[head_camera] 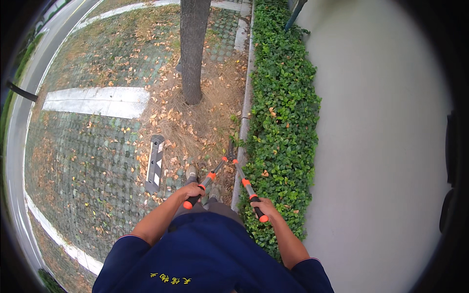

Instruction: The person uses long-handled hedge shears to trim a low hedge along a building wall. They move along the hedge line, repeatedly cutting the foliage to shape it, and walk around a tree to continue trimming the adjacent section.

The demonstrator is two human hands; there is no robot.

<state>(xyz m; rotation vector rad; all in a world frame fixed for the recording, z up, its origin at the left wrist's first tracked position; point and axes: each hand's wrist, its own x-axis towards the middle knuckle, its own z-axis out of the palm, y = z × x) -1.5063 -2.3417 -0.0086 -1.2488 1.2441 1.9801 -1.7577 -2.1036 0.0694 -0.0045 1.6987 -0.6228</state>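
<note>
A pair of long-handled hedge shears [230, 158] with orange and black grips points away from me. My left hand [193, 190] is closed around the left grip, and my right hand [265, 208] around the right one. The two handles stand apart in a V. The dark blades [231, 147] lie over the kerb side of the hedge, by a few leafy sprigs [236, 141]; whether they touch any stem is too small to tell. The green leafy hedge [284, 135] runs along my right, and my right forearm is over it.
A tree trunk [193, 55] rises ahead from leaf-strewn soil. To the left, a striped wheel stop [155, 164] lies on grass paving [84, 157]. A concrete kerb [244, 121] borders the hedge, with a pale wall [373, 146] beyond. A dark post [294, 16] stands at the hedge's far end.
</note>
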